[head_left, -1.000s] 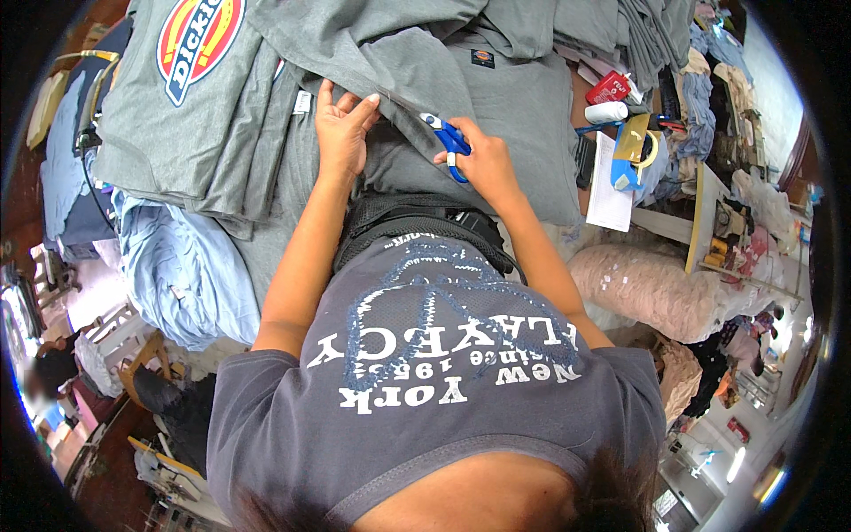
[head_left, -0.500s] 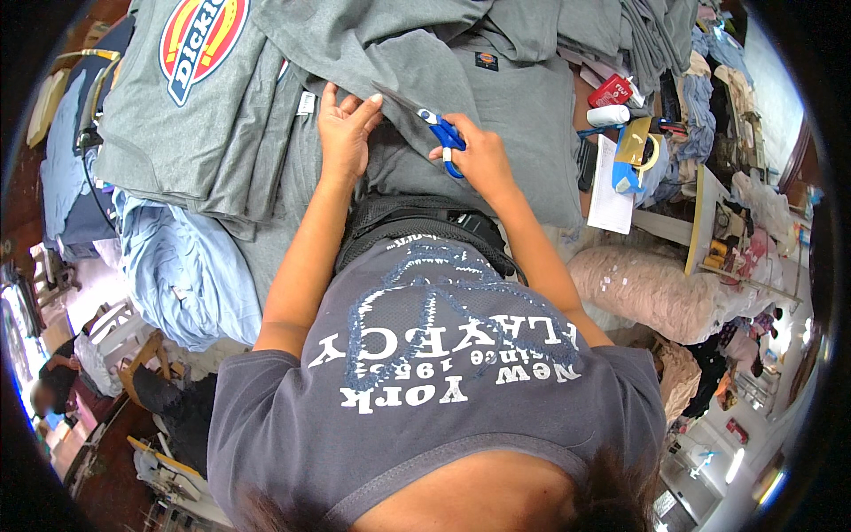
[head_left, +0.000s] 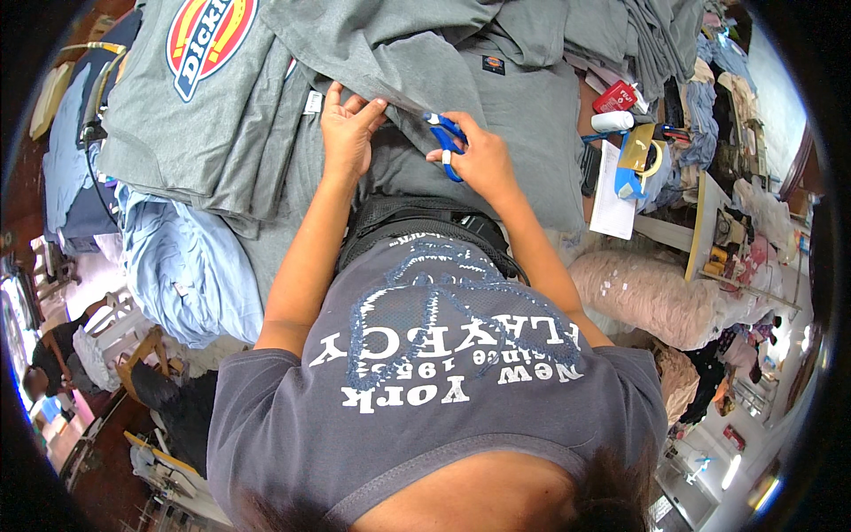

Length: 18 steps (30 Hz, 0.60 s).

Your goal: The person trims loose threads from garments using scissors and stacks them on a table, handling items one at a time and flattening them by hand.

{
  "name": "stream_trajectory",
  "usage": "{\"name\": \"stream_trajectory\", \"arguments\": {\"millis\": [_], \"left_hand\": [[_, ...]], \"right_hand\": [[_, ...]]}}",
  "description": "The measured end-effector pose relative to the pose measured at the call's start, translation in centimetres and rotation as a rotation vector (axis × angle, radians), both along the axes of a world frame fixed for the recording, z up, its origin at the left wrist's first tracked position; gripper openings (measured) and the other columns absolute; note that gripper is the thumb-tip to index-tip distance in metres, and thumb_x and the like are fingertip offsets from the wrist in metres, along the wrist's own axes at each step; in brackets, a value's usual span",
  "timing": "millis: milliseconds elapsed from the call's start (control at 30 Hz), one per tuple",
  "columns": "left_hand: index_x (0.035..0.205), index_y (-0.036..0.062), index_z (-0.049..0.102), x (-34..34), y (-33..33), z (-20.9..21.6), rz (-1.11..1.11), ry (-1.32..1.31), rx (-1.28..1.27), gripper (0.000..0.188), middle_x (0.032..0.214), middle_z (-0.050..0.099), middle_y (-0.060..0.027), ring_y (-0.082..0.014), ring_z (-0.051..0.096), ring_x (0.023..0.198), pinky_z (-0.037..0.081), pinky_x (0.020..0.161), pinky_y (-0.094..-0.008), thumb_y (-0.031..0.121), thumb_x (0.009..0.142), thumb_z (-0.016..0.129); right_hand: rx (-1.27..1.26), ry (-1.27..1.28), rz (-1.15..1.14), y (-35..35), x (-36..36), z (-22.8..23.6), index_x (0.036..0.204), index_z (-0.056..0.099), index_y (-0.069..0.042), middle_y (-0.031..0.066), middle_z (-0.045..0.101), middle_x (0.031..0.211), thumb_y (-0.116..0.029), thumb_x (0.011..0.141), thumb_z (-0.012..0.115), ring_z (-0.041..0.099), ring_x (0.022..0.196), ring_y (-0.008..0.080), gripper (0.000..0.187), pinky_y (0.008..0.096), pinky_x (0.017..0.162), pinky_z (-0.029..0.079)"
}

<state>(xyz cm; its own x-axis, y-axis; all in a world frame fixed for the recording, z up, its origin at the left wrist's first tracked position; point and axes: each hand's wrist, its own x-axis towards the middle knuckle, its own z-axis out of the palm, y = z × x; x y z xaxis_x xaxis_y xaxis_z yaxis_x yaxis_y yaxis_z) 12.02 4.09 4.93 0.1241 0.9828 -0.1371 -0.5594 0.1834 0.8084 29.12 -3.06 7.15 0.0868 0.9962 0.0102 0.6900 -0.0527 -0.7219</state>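
My left hand (head_left: 348, 133) pinches the edge of a grey garment (head_left: 417, 75) between thumb and fingers. In my right hand (head_left: 483, 160) is a pair of scissors with blue and white handles (head_left: 445, 146), my fingers through the loops. Their blades reach left along the garment's edge, almost to my left thumb; the tips are blurred against the cloth. Under both hands lie more grey garments (head_left: 532, 124), one bearing a small dark label. A grey shirt with a large red and yellow print (head_left: 133, 146) lies to the left, with a white tag beside my left hand.
A light blue cloth bundle (head_left: 191, 275) sits at the left. Off to the right are a tape roll in a blue dispenser (head_left: 631, 173), white paper (head_left: 612, 199), a white bottle (head_left: 612, 121) and a red packet (head_left: 614, 97). Farther right lies a large pinkish wrapped bundle (head_left: 643, 297).
The scissors have turned slightly in my right hand, with their blades a little lower against the cloth edge. My left hand keeps its pinch; the whole view has shifted slightly.
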Motion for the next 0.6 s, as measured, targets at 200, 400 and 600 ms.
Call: {"name": "stream_trajectory", "arguments": {"millis": [200, 400, 600], "left_hand": [[0.12, 0.0066, 0.029, 0.0, -0.1, 0.0, 0.009, 0.015, -0.017, 0.059, 0.094, 0.057, -0.0105, -0.0143, 0.057, 0.079, 0.048, 0.062, -0.0236, -0.007, 0.07, 0.059], [0.12, 0.0072, 0.029, 0.1, -0.2, 0.0, 0.013, 0.0, -0.027, 0.06, 0.094, 0.057, -0.0108, -0.0145, 0.057, 0.079, 0.048, 0.062, -0.024, -0.007, 0.07, 0.059], [0.122, 0.0062, 0.026, 0.1, -0.2, 0.0, 0.003, 0.011, -0.024, 0.063, 0.094, 0.057, -0.011, -0.015, 0.057, 0.08, 0.048, 0.063, -0.0249, -0.006, 0.07, 0.06]], "right_hand": [[-0.014, -0.048, -0.005, -0.2, -0.2, -0.2, 0.102, 0.05, -0.013, 0.0097, 0.059, 0.071, -0.039, 0.058, 0.071, 0.059, 0.065, 0.0255, 0.055, 0.0352, 0.057, 0.045], [0.017, -0.039, 0.029, 0.2, -0.4, -0.2, 0.101, 0.05, -0.012, 0.0108, 0.059, 0.072, -0.039, 0.059, 0.071, 0.059, 0.065, 0.0258, 0.054, 0.0355, 0.057, 0.045], [0.035, -0.035, 0.047, 0.0, 0.2, -1.5, 0.101, 0.051, -0.011, 0.0144, 0.059, 0.071, -0.033, 0.059, 0.072, 0.059, 0.06, 0.0275, 0.052, 0.0367, 0.056, 0.045]]}}
